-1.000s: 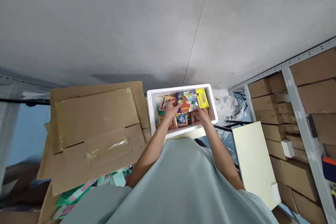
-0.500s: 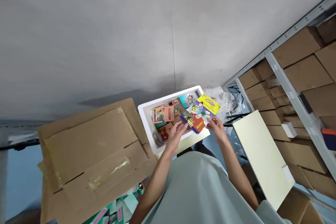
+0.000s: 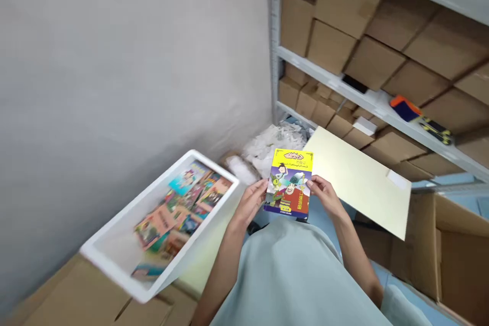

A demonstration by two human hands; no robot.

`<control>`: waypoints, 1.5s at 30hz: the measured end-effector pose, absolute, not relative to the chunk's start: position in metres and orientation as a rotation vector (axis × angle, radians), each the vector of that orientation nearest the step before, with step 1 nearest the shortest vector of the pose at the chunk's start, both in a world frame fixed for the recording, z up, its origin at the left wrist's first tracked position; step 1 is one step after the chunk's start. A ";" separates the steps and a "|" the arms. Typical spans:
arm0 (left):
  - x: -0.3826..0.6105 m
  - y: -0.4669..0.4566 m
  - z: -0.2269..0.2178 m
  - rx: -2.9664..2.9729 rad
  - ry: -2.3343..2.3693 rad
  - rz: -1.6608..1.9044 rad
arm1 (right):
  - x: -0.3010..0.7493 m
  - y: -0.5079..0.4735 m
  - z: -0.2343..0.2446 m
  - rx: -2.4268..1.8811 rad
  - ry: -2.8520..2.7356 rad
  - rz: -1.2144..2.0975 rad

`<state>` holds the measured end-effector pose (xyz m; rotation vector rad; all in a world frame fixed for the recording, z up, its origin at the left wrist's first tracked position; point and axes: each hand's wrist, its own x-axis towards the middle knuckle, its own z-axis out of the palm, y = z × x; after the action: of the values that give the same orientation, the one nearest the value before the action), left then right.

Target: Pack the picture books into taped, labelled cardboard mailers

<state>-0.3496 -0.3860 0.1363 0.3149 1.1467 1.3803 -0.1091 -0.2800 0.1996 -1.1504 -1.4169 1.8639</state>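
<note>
I hold a colourful booklet (image 3: 289, 183) with a yellow top band and cartoon figures in front of my chest. My left hand (image 3: 250, 200) grips its left edge and my right hand (image 3: 324, 196) grips its right edge, fingers curled round it. To the left, a white foam box (image 3: 118, 229) holds several similar colourful booklets (image 3: 179, 209); it looks blurred.
A grey metal shelf rack (image 3: 374, 107) on the right is packed with brown cardboard boxes (image 3: 344, 0). A pale cream board (image 3: 355, 178) lies slanted beside my right hand. Crumpled white plastic bags (image 3: 271, 140) lie behind. An open cardboard box (image 3: 451, 254) stands at lower right. A plain wall fills the left.
I have lifted the booklet out of the white box and brought it upright before me. My view has swung right, so the box is now at the left.
</note>
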 end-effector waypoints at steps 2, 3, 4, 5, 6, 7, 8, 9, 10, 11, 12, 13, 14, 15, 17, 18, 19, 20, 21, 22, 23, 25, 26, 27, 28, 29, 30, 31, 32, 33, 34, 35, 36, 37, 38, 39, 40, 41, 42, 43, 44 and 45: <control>-0.303 -0.348 0.140 0.337 1.128 1.272 | -0.059 -0.266 0.198 -1.153 -1.298 1.838; -0.278 -0.329 0.140 0.340 1.123 1.221 | -0.034 -0.260 0.196 -1.164 -1.240 1.811; -0.254 -0.311 0.141 0.342 1.122 1.174 | -0.009 -0.254 0.195 -1.182 -1.186 1.777; -0.230 -0.295 0.142 0.347 1.124 1.134 | 0.015 -0.249 0.194 -1.204 -1.136 1.736; -0.207 -0.280 0.143 0.355 1.129 1.094 | 0.038 -0.244 0.192 -1.229 -1.089 1.693; -0.186 -0.266 0.144 0.367 1.132 1.054 | 0.059 -0.241 0.191 -1.253 -1.042 1.653; -0.166 -0.254 0.145 0.383 1.133 1.017 | 0.078 -0.239 0.189 -1.277 -0.993 1.615; -0.150 -0.244 0.147 0.403 1.133 0.981 | 0.095 -0.237 0.187 -1.297 -0.943 1.582; -0.135 -0.235 0.149 0.422 1.134 0.946 | 0.108 -0.236 0.185 -1.312 -0.892 1.556; -0.124 -0.227 0.151 0.442 1.140 0.918 | 0.119 -0.236 0.183 -1.322 -0.844 1.535; -0.114 -0.221 0.152 0.461 1.147 0.898 | 0.128 -0.236 0.180 -1.328 -0.800 1.520; -0.107 -0.215 0.153 0.478 1.155 0.883 | 0.134 -0.236 0.178 -1.332 -0.762 1.507; -0.100 -0.209 0.154 0.496 1.161 0.870 | 0.139 -0.236 0.175 -1.334 -0.730 1.497; -0.095 -0.205 0.155 0.513 1.160 0.857 | 0.142 -0.235 0.173 -1.337 -0.705 1.485; -0.088 -0.196 0.154 0.540 1.135 0.830 | 0.145 -0.235 0.171 -1.345 -0.675 1.460; -0.085 -0.193 0.154 0.544 1.115 0.816 | 0.145 -0.234 0.170 -1.352 -0.672 1.449; -0.082 -0.190 0.154 0.540 1.093 0.802 | 0.146 -0.233 0.170 -1.360 -0.676 1.437; -0.079 -0.186 0.153 0.531 1.071 0.790 | 0.146 -0.232 0.170 -1.368 -0.684 1.426; -0.078 -0.183 0.153 0.520 1.052 0.781 | 0.146 -0.231 0.169 -1.376 -0.692 1.417; -0.077 -0.179 0.153 0.511 1.037 0.776 | 0.146 -0.228 0.169 -1.387 -0.698 1.412; -0.076 -0.174 0.154 0.506 1.026 0.774 | 0.146 -0.225 0.167 -1.402 -0.699 1.406; -0.077 -0.162 0.154 0.510 1.019 0.783 | 0.143 -0.218 0.163 -1.475 -0.685 1.319; -0.078 -0.156 0.154 0.516 1.030 0.795 | 0.140 -0.213 0.160 -1.533 -0.682 1.223; -0.080 -0.148 0.154 0.528 1.050 0.813 | 0.136 -0.209 0.158 -1.588 -0.690 1.109; -0.082 -0.141 0.153 0.550 1.077 0.842 | 0.129 -0.204 0.155 -1.628 -0.712 1.007; -0.083 -0.134 0.153 0.581 1.109 0.885 | 0.121 -0.199 0.153 -1.643 -0.746 0.945; -0.084 -0.128 0.153 0.623 1.139 0.937 | 0.110 -0.194 0.152 -1.631 -0.789 0.943; -0.085 -0.123 0.153 0.673 1.162 0.988 | 0.097 -0.190 0.151 -1.596 -0.834 0.994; -0.085 -0.120 0.153 0.727 1.175 1.032 | 0.084 -0.186 0.151 -1.551 -0.870 1.064; -0.086 -0.118 0.154 0.781 1.180 1.062 | 0.069 -0.182 0.151 -1.510 -0.894 1.119; -0.086 -0.118 0.156 0.839 1.183 1.076 | 0.054 -0.178 0.152 -1.482 -0.913 1.144; -0.087 -0.119 0.159 0.909 1.186 1.074 | 0.040 -0.173 0.152 -1.469 -0.931 1.137; -0.088 -0.121 0.161 0.998 1.189 1.065 | 0.028 -0.169 0.153 -1.468 -0.941 1.107; -0.090 -0.123 0.164 1.103 1.195 1.058 | 0.018 -0.164 0.154 -1.470 -0.933 1.068; -0.092 -0.123 0.167 1.213 1.195 1.049 | 0.011 -0.159 0.155 -1.471 -0.906 1.032; -0.096 -0.122 0.169 1.310 1.177 1.028 | 0.007 -0.155 0.156 -1.470 -0.860 1.002; -0.100 -0.120 0.170 1.375 1.138 0.991 | 0.006 -0.151 0.158 -1.466 -0.804 0.981; -0.106 -0.115 0.170 1.395 1.086 0.942 | 0.007 -0.147 0.159 -1.460 -0.746 0.970; -0.112 -0.109 0.169 1.376 1.041 0.898 | 0.010 -0.145 0.161 -1.453 -0.700 0.973; -0.119 -0.102 0.167 1.331 1.021 0.873 | 0.015 -0.143 0.164 -1.441 -0.672 0.993; -0.126 -0.094 0.164 1.271 1.034 0.880 | 0.019 -0.143 0.168 -1.426 -0.656 1.029; -0.134 -0.086 0.161 1.198 1.073 0.912 | 0.024 -0.144 0.172 -1.406 -0.649 1.080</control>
<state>-0.1341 -0.0862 0.1614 1.1981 1.0727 0.9120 0.0244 -0.1438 0.1719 -1.4060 -0.6486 1.0795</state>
